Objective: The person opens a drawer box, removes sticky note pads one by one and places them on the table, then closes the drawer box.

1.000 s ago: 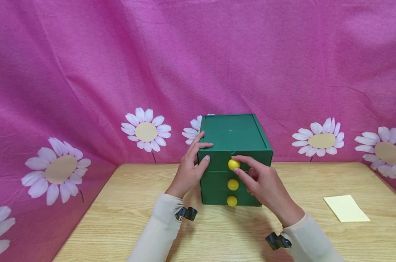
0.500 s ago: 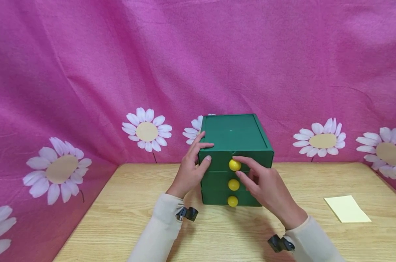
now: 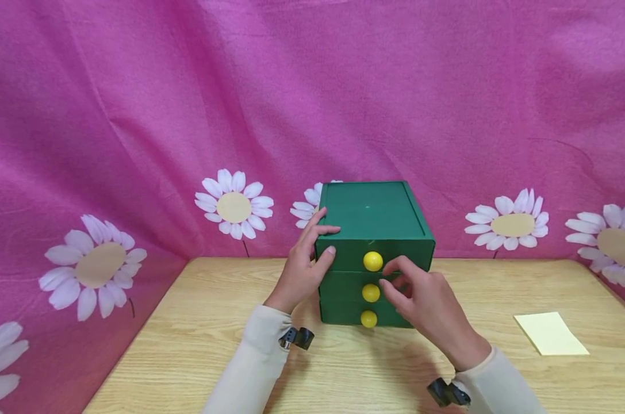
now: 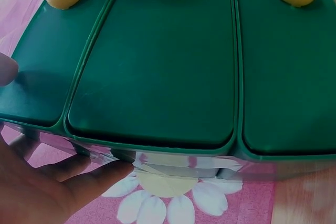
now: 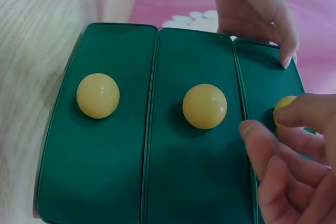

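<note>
A green drawer cabinet [image 3: 374, 213] stands on the table, its several drawers stacked with fronts level. Each front carries a round yellow knob: the top knob [image 3: 372, 261], the middle knob [image 3: 371, 292] and the bottom knob [image 3: 368, 319]. My left hand [image 3: 303, 270] rests against the cabinet's left front corner. Its thumb touches the top drawer's front, and in the left wrist view the fingers [image 4: 100, 182] lie along the side wall. Just right of the top and middle knobs is my right hand [image 3: 431, 305], thumb and index apart with nothing between them.
A pale yellow pad of sticky notes [image 3: 551, 333] lies on the wooden table [image 3: 198, 345] to the right. Behind and left hangs a pink cloth [image 3: 291, 86] printed with white daisies, close behind the cabinet.
My right hand has let go of the top knob and moved slightly right and down from it. The left hand stays at the cabinet's corner. The drawers look unmoved.
</note>
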A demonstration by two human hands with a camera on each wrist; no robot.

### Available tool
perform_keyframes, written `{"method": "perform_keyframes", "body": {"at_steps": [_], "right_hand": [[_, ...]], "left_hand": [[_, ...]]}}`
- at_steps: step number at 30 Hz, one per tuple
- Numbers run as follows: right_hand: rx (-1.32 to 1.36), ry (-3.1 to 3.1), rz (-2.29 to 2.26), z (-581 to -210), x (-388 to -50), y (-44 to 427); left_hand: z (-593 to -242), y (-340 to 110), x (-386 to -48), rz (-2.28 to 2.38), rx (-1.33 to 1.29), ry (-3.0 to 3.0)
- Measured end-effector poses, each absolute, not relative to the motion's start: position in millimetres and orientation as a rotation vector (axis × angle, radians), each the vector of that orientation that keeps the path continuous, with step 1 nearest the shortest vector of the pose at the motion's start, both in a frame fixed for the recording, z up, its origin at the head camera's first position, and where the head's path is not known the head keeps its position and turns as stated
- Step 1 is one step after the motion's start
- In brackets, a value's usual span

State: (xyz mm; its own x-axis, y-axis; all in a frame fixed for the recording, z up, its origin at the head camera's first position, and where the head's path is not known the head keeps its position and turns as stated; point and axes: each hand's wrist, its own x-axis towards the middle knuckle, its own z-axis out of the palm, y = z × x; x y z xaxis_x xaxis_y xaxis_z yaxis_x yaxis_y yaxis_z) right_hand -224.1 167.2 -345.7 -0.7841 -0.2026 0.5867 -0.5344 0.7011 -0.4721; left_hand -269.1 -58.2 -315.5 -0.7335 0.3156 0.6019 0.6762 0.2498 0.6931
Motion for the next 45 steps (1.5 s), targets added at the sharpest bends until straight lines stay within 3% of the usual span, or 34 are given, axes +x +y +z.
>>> {"method": "perform_keyframes", "body": {"at_steps": [23,45], "right_hand": [[0.62,-2.499,0.618,-371.8,-231.2,153.1],[0.637,-2.475,0.635,-368.2,-233.4,156.8]], "left_hand": [[-317.0,-58.0,-269.8,-1.489,-0.894,-2.183],[-312.4,-58.6,-267.8,-1.511,-0.92,-2.143]]}}
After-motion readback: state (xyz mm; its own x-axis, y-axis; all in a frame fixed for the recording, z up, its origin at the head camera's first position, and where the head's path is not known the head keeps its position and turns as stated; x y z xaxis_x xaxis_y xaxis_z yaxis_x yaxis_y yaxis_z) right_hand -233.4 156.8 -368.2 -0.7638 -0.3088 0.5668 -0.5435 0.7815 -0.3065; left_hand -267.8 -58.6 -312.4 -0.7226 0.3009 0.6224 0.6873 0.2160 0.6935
